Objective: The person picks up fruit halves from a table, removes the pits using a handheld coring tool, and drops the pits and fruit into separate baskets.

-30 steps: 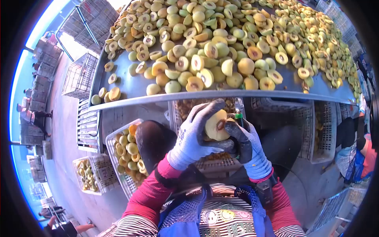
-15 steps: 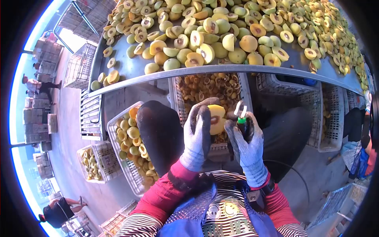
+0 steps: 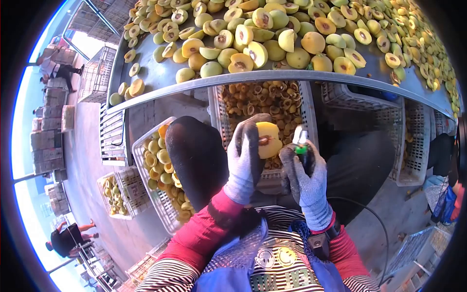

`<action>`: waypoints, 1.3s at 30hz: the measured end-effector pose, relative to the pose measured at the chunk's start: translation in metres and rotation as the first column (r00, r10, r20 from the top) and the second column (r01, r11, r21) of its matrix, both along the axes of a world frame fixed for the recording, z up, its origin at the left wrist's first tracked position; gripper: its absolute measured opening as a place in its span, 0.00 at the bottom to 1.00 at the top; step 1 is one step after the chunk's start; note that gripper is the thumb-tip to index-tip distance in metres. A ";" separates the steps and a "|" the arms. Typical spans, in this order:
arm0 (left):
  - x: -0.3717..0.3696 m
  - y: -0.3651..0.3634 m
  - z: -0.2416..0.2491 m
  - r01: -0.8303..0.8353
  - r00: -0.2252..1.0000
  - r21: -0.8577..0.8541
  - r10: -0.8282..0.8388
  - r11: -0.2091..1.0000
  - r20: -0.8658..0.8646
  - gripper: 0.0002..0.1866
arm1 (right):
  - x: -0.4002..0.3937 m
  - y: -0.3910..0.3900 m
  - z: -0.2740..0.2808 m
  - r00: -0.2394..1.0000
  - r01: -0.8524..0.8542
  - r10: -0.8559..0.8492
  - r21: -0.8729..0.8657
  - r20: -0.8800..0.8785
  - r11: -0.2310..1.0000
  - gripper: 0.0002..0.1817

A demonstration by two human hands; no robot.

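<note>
My left hand (image 3: 243, 163), in a grey glove with dark, stained fingers, grips a halved yellow peach (image 3: 270, 140). Its cut face, with a brown centre, is turned toward me and to the right. My right hand (image 3: 307, 180), gloved alike, is closed around a pitting tool (image 3: 301, 148) with a dark handle, a green collar and a pale metal loop at its tip. The loop points up, just right of the peach half and apart from it. Both hands are over my lap, in front of a crate of brown-yellow scraps (image 3: 262, 104).
A metal table (image 3: 194, 87) heaped with halved peaches spans the top. Left of my knee stands a white crate (image 3: 138, 160) of peach halves, with another crate (image 3: 134, 187) beyond it. More crates (image 3: 413, 146) stand at right. A cable (image 3: 374, 214) curves at lower right. People are at far left.
The tool's loop has turned and now appears narrower. My right fingers have drawn slightly away from the peach half, which has tilted a little. The whole view has shifted slightly.
</note>
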State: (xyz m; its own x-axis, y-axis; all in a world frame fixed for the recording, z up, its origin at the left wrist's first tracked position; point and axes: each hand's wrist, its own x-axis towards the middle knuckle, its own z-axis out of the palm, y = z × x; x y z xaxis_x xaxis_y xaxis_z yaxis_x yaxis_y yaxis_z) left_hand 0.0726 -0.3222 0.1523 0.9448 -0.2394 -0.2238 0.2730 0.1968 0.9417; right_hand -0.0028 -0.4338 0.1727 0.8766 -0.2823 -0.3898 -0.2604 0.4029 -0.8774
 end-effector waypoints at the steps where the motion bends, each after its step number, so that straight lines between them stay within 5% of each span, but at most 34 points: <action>1: -0.001 0.000 0.003 -0.029 0.999 -0.015 0.028 0.999 -0.037 0.22 | -0.001 -0.004 0.000 0.993 -0.083 0.082 -0.004 -0.086 0.997 0.07; 3: -0.003 0.002 0.000 -0.014 1.000 -0.076 0.012 0.997 -0.023 0.22 | -0.006 0.016 -0.024 0.959 0.044 0.142 -0.624 0.245 0.780 0.10; 7: -0.011 0.001 0.012 -0.041 0.989 -0.007 0.042 0.999 0.142 0.17 | -0.006 0.018 -0.010 0.969 -0.108 0.199 -0.467 0.149 0.878 0.18; 13: -0.017 0.005 0.012 -0.074 0.952 0.132 0.030 0.989 0.305 0.14 | -0.018 0.031 -0.033 0.952 0.040 0.148 -0.589 0.267 0.807 0.17; 17: -0.021 0.004 0.013 -0.064 0.952 0.141 0.018 0.988 0.305 0.14 | -0.023 0.026 -0.026 0.950 -0.048 0.195 -0.504 0.242 0.862 0.18; 20: -0.023 0.002 0.006 -0.021 0.971 0.013 0.018 1.000 0.237 0.13 | -0.031 0.021 -0.040 0.936 0.007 0.233 -0.673 0.265 0.740 0.17; 23: -0.020 0.003 0.000 0.042 0.950 0.106 -0.073 0.993 0.305 0.13 | -0.037 0.019 -0.045 0.957 -0.165 0.257 -0.480 0.132 0.862 0.15; 25: -0.019 0.001 0.007 0.055 0.960 0.131 -0.088 0.990 0.267 0.13 | -0.043 0.022 -0.057 0.983 -0.178 0.183 -0.154 0.019 0.972 0.15; 28: -0.016 0.003 0.001 0.182 0.941 0.155 -0.217 0.971 0.258 0.13 | -0.027 0.011 0.002 0.931 -0.336 0.339 0.042 -0.138 0.941 0.14; 32: -0.009 0.000 0.000 0.282 0.939 0.153 -0.305 0.947 0.159 0.13 | -0.041 0.017 -0.035 0.983 -0.100 0.145 0.336 -0.112 0.937 0.17; 34: -0.007 -0.002 0.001 0.283 0.940 0.124 -0.301 0.951 0.163 0.14 | -0.032 0.008 -0.015 0.982 -0.143 0.182 0.835 0.053 0.531 0.22; 35: -0.006 -0.002 0.001 0.288 0.939 0.096 -0.300 0.953 0.165 0.14 | -0.032 0.008 -0.018 0.982 -0.145 0.183 0.835 0.054 0.531 0.22; 37: -0.005 0.005 -0.002 0.294 0.927 0.178 -0.326 0.939 0.186 0.13 | -0.033 0.009 -0.024 0.946 -0.251 0.187 0.963 0.265 -0.095 0.27; 39: -0.003 0.010 0.004 0.394 0.892 0.197 -0.425 0.898 0.156 0.13 | -0.033 0.013 -0.023 0.947 -0.251 0.162 0.954 0.277 -0.164 0.28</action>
State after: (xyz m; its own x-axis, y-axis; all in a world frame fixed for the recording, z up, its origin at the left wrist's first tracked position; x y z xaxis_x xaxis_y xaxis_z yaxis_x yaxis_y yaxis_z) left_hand 0.0696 -0.3122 0.1560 0.7982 -0.5910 -0.1167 0.1103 -0.0470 0.9928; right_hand -0.0362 -0.4204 0.1499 0.8233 0.5673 0.0185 -0.5231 0.7456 0.4129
